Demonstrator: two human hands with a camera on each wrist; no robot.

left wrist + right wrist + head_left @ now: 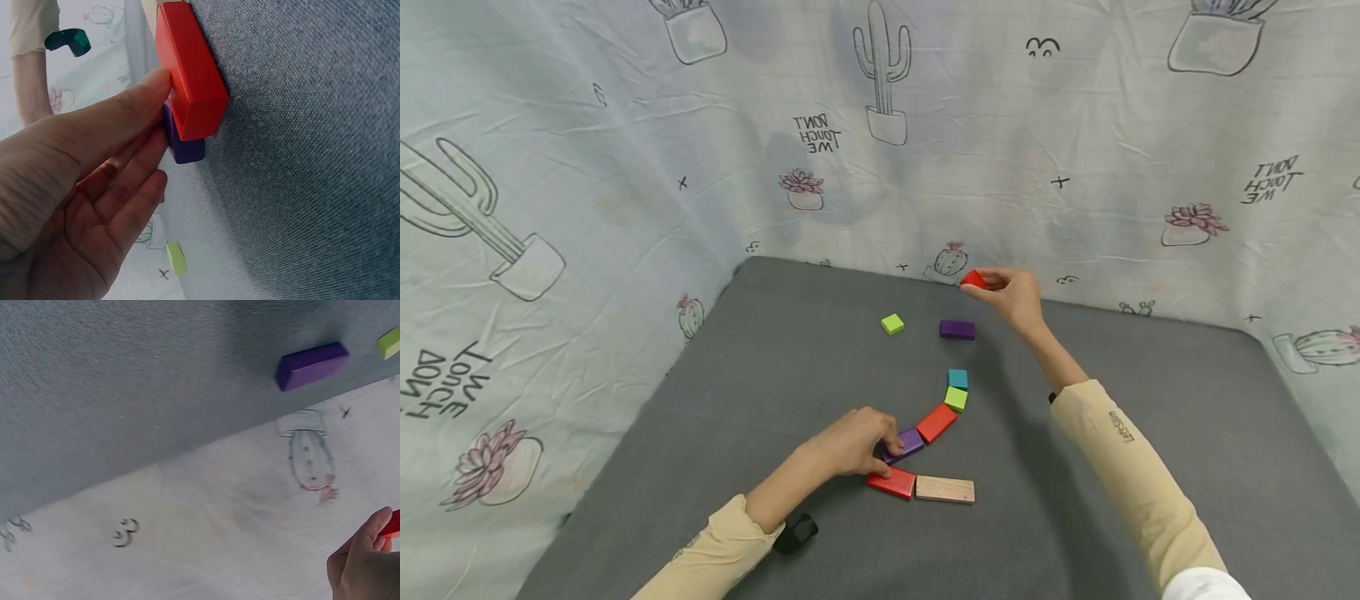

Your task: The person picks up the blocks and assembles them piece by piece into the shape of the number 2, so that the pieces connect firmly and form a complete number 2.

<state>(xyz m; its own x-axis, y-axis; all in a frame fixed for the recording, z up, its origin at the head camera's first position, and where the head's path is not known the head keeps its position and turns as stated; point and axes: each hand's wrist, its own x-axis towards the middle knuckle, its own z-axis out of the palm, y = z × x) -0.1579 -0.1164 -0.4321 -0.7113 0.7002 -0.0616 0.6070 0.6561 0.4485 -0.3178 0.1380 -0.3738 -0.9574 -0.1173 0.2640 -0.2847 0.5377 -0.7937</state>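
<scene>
At the near end of a curved row of blocks, my left hand [850, 442] touches a red block [893, 482] with its thumb, while its fingers rest on a purple block [908, 442]. The left wrist view shows the straight thumb on the red block [194, 75]; the purple block [187, 150] lies just behind, and the index fingertip is hidden. Raised near the back cloth, my right hand [1017, 298] pinches another red block [973, 279] between thumb and fingers. In the right wrist view, this red block [392, 526] is cut by the edge.
The row continues with a red block [937, 423], a lime block [956, 399] and a teal block [957, 379]. A wooden block [945, 489] adjoins the near red one. Farther back lie a purple block [957, 330] and a lime block [892, 324]. Patterned cloth [970, 167] hangs behind the grey surface.
</scene>
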